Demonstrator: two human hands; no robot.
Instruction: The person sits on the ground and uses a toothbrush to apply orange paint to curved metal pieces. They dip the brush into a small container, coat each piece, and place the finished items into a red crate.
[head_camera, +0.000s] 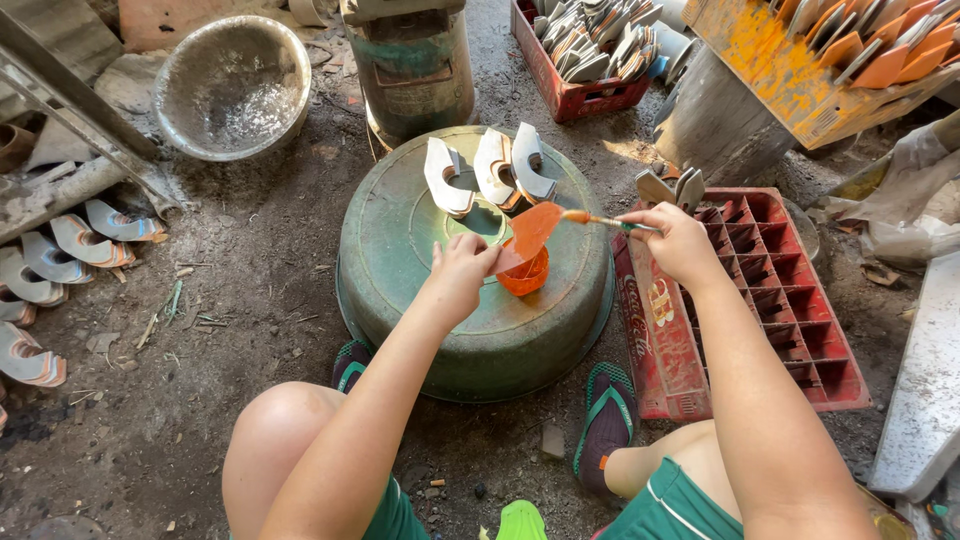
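Pinching an orange-coated blade, left hand; right hand grips brush over seemingly paint-filled cup.

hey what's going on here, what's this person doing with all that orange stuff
A seated person is painting a flat curved piece orange. The left hand holds the piece over a small orange paint cup, and the right hand works a brush against it. Both sit above an upturned green basin, where three unpainted pieces stand. A red crate lies to the right.

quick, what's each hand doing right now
Left hand: closed on the orange piece.
Right hand: closed on the brush.
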